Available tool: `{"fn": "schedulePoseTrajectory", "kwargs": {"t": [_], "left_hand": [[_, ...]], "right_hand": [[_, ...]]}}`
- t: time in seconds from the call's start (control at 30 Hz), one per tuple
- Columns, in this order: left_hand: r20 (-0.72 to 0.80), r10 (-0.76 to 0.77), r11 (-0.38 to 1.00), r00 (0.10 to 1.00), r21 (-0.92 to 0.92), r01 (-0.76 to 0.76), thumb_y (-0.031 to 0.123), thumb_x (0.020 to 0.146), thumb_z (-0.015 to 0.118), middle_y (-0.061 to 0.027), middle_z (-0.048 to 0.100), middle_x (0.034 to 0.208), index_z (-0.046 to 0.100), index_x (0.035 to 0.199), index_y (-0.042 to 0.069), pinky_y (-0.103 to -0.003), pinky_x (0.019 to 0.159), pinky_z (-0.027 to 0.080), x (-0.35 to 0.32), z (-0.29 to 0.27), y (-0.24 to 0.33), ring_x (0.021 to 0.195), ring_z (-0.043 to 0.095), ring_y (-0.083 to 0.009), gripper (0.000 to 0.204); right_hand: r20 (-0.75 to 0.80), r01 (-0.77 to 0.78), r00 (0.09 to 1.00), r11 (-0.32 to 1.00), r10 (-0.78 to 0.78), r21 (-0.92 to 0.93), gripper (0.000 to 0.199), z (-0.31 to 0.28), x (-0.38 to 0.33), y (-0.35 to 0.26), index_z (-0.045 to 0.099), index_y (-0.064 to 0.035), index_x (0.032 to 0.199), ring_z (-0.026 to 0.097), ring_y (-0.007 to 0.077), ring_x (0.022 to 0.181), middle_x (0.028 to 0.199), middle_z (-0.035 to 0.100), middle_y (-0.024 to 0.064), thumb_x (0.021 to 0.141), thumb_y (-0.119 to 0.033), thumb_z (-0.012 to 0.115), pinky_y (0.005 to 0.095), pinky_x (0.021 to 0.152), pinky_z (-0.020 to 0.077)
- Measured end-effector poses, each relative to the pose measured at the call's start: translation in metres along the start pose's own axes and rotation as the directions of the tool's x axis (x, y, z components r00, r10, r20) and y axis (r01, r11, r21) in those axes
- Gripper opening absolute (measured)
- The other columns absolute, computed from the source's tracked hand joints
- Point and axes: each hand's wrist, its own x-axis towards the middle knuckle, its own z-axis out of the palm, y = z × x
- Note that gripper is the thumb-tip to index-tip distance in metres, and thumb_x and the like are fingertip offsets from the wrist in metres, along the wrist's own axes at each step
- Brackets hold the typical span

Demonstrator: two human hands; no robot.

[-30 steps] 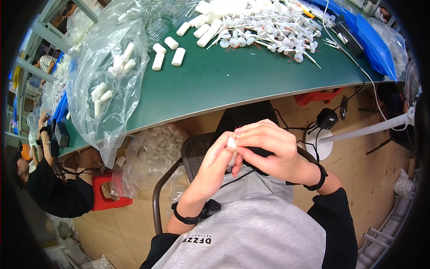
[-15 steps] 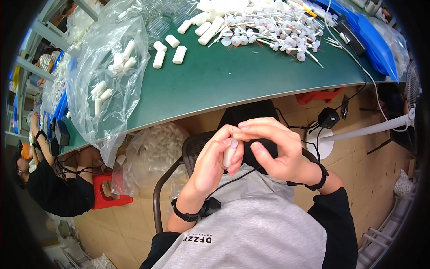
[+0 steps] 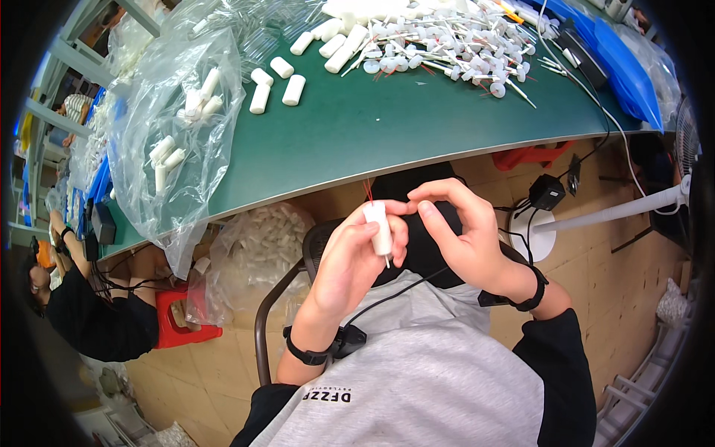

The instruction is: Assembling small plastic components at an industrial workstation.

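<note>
My left hand [image 3: 344, 257] is closed around a small white cylinder [image 3: 380, 232], with the thumb on one side and the fingers behind it. Thin red wires [image 3: 368, 190] stick up out of its top end, and a narrow white stem pokes from its lower end. Close by on the right is my right hand [image 3: 471, 242], fingers curved and thumb apart, nothing visible in it. Its fingertips hover near or touch my left index fingertip; I cannot tell which. Both hands are above my lap, just off the table's near edge.
On the green table [image 3: 335, 134] lie loose white cylinders [image 3: 293, 90], a pile of white stems with round discs and red wires [image 3: 477, 52], and a clear plastic bag [image 3: 186, 141] holding more cylinders. A co-worker [image 3: 97, 305] sits at left by a red stool [image 3: 175, 320]. A white fan stand [image 3: 611, 216] is at right.
My right hand has drawn slightly away to the right from the cylinder's top, uncovering it. The cylinder in my left hand now shows more fully, with red wires upward and the stem below.
</note>
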Motion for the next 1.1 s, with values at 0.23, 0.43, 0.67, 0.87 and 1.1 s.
{"fn": "schedulePoseTrajectory", "kwargs": {"t": [0.23, 0.43, 0.67, 0.87, 1.1], "left_hand": [[0.003, 0.025, 0.999, 1.0, 0.023, -0.025, 0.021, 0.097, 0.039, -0.0057, 0.05, 0.084, 0.044, 0.116, 0.002, -0.032, 0.072, 0.043, 0.012, -0.004, -0.006, 0.075, 0.049, -0.0151, 0.027], [0.052, -0.071, 0.995, 0.996, -0.073, 0.074, 0.021, 0.098, 0.036, -0.0005, 0.045, 0.079, 0.046, 0.109, 0.003, -0.026, 0.063, 0.039, 0.019, -0.013, -0.013, 0.067, 0.042, -0.0087, 0.024], [-0.022, -0.122, 0.991, 0.992, -0.054, 0.121, 0.025, 0.098, 0.038, 0.0013, 0.044, 0.077, 0.047, 0.103, 0.004, -0.024, 0.063, 0.039, 0.029, -0.016, -0.014, 0.068, 0.042, -0.0081, 0.023], [0.031, -0.122, 0.992, 0.992, -0.026, 0.122, 0.025, 0.099, 0.039, 0.002, 0.046, 0.081, 0.046, 0.099, 0.006, -0.02, 0.063, 0.038, 0.033, -0.024, -0.021, 0.07, 0.041, -0.0042, 0.021], [-0.16, 0.06, 0.96, 0.985, 0.279, -0.013, 0.028, 0.098, 0.04, 0.003, 0.043, 0.078, 0.043, 0.098, 0.006, -0.019, 0.064, 0.034, 0.035, -0.006, -0.033, 0.071, 0.039, -0.0033, 0.022]], "right_hand": [[0.352, -0.491, 0.86, 0.787, 0.37, 0.373, 0.027, 0.001, -0.001, 0.018, 0.048, 0.0027, 0.112, 0.06, 0.0165, 0.087, 0.104, 0.056, 0.0106, 0.093, -0.016, 0.052, 0.0289, 0.077, 0.049], [0.486, -0.659, 0.743, 0.63, 0.461, 0.411, 0.041, 0.006, 0.003, 0.004, 0.042, 0.0028, 0.12, 0.056, 0.012, 0.088, 0.099, 0.054, 0.0089, 0.092, -0.023, 0.055, 0.0252, 0.071, 0.0483], [0.515, -0.707, 0.701, 0.573, 0.494, 0.414, 0.039, 0.013, 0.01, 0.014, 0.042, -0.0009, 0.117, 0.053, 0.0094, 0.091, 0.099, 0.052, 0.0047, 0.089, -0.022, 0.059, 0.0248, 0.074, 0.0452], [0.413, -0.689, 0.724, 0.598, 0.552, 0.409, 0.034, 0.033, 0.015, 0.02, 0.044, -0.0003, 0.111, 0.054, 0.012, 0.097, 0.099, 0.055, 0.0055, 0.086, -0.015, 0.062, 0.0275, 0.082, 0.0452], [0.474, -0.751, 0.659, 0.473, 0.584, 0.461, 0.029, 0.029, 0.026, 0.027, 0.05, 0.0021, 0.103, 0.061, 0.0208, 0.093, 0.096, 0.058, 0.0103, 0.078, -0.002, 0.065, 0.034, 0.081, 0.0516]]}}
